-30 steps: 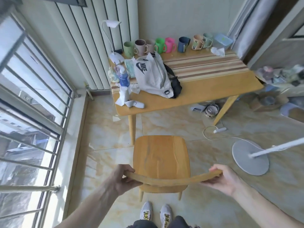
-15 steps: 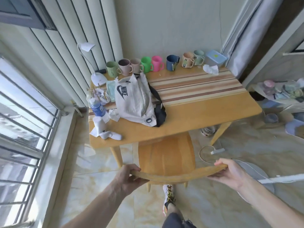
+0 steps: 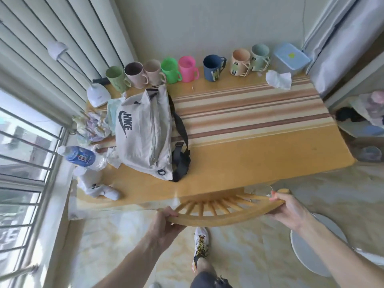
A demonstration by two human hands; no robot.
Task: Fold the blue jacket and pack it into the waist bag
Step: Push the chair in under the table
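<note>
A white waist bag (image 3: 143,134) with a dark logo and black strap lies zipped on the left part of the wooden table (image 3: 259,161). No blue jacket is in view. My left hand (image 3: 164,222) grips the left end of the curved backrest of a wooden chair (image 3: 224,213). My right hand (image 3: 288,206) holds the right end of the same backrest. The chair's seat is hidden under the table's near edge.
Several coloured mugs (image 3: 188,68) line the table's far edge, with a blue-lidded box (image 3: 291,58) at the right. A desk lamp (image 3: 96,94), water bottle (image 3: 81,157), tissues and white socks (image 3: 97,189) crowd the left. A fan base (image 3: 307,246) stands on the floor at right.
Both hands have pushed the chair forward, so its seat is now under the table. I have stepped closer and the table fills more of the view.
</note>
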